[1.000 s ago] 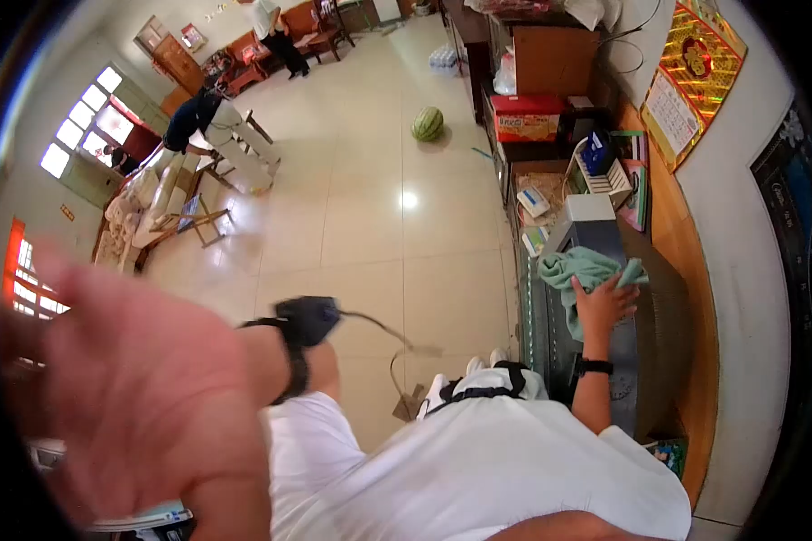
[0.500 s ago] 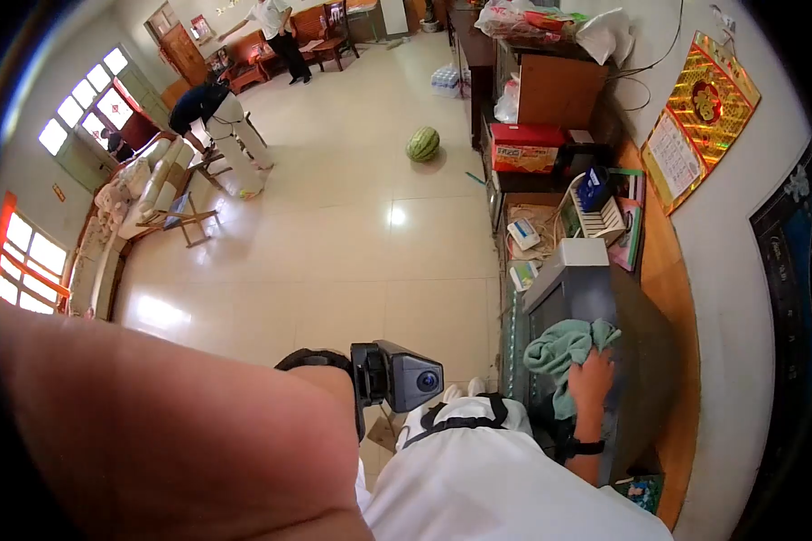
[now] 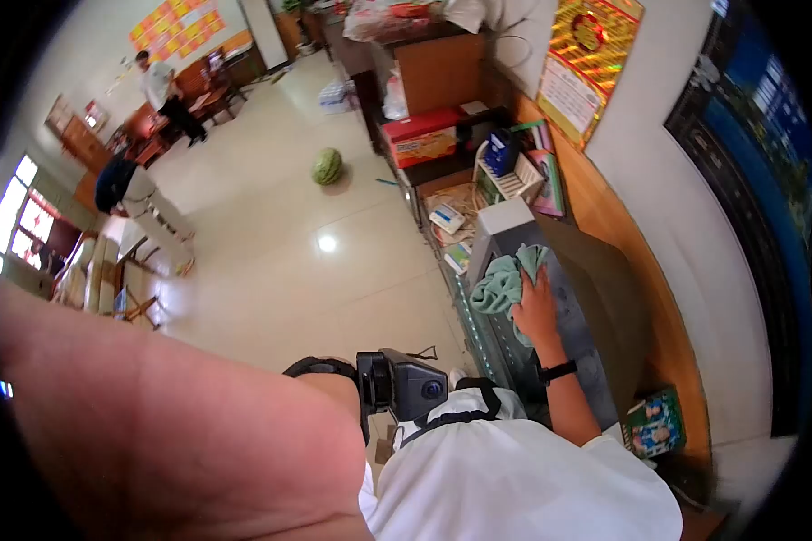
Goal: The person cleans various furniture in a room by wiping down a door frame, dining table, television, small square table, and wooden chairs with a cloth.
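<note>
My right hand (image 3: 534,314) is closed on a crumpled green cloth (image 3: 501,287), which lies against the top of a large grey boxy appliance (image 3: 579,311). A black band circles that wrist. On the left, bare skin of my left arm or hand (image 3: 180,424) fills the lower corner, very close to the lens and blurred; its fingers do not show. A small black camera (image 3: 410,383) is strapped to this arm. Just beyond the cloth are a white device (image 3: 447,218) and a white basket (image 3: 514,183) holding a dark blue item (image 3: 501,151).
A red box (image 3: 421,137) sits farther along the cabinet. On the tiled floor lies a watermelon (image 3: 327,166). One person (image 3: 140,194) bends over by the sofa; another (image 3: 164,95) stands at the back. A gold calendar (image 3: 591,68) hangs on the right wall.
My view has turned, so the room sits farther left. My right hand and the cloth have slid toward the appliance's far end. The standing person's outstretched arm has lowered.
</note>
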{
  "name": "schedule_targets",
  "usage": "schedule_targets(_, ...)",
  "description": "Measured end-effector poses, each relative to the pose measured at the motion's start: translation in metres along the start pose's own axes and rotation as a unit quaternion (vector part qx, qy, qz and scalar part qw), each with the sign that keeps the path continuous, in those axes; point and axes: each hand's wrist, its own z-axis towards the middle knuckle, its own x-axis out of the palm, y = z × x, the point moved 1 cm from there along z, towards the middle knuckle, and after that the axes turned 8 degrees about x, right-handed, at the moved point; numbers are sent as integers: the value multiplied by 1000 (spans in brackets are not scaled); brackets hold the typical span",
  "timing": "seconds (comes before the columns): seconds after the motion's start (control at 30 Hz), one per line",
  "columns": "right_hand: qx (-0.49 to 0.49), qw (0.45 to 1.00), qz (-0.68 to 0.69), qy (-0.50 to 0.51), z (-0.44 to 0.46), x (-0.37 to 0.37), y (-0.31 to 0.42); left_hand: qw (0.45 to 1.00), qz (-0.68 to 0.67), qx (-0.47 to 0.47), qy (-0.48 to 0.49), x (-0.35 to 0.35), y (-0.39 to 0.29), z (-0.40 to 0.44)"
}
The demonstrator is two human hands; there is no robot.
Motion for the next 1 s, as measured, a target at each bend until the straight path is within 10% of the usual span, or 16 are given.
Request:
schedule_targets(0.33, 138, 990, -34, 16, -100, -34, -18, 998, -51, -5, -45, 1, 36, -29)
schedule_targets(1.0, 103, 993, -7, -52, 95, 19, 52, 999, 8, 50, 1, -64, 204, -89)
